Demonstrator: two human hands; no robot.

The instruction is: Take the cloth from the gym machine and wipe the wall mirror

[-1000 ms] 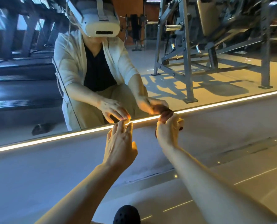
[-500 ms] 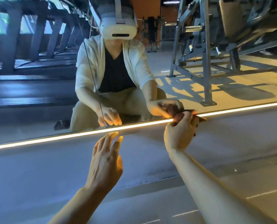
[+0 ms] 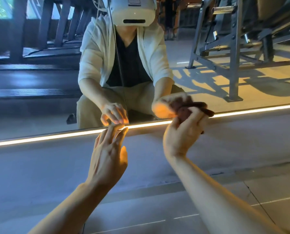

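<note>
The wall mirror (image 3: 39, 98) fills the upper half of the head view and shows a crouching person with a headset. My right hand (image 3: 183, 132) grips a bunched dark brown cloth (image 3: 184, 114) against the mirror's bottom edge. Part of the cloth sticks out to the right along the glass. My left hand (image 3: 107, 156) is held out with straight fingers, its fingertips reaching the lit strip (image 3: 48, 138) at the foot of the mirror.
A grey ledge (image 3: 39, 166) runs below the glowing strip, with grey floor tiles (image 3: 267, 191) nearer me. The mirror reflects a steel gym machine (image 3: 234, 56) at right and treadmills (image 3: 31, 48) at left.
My right hand has slid the cloth to the right along the mirror's bottom edge. My left hand dropped away from the strip, then came back up to it. The view has come closer to the mirror.
</note>
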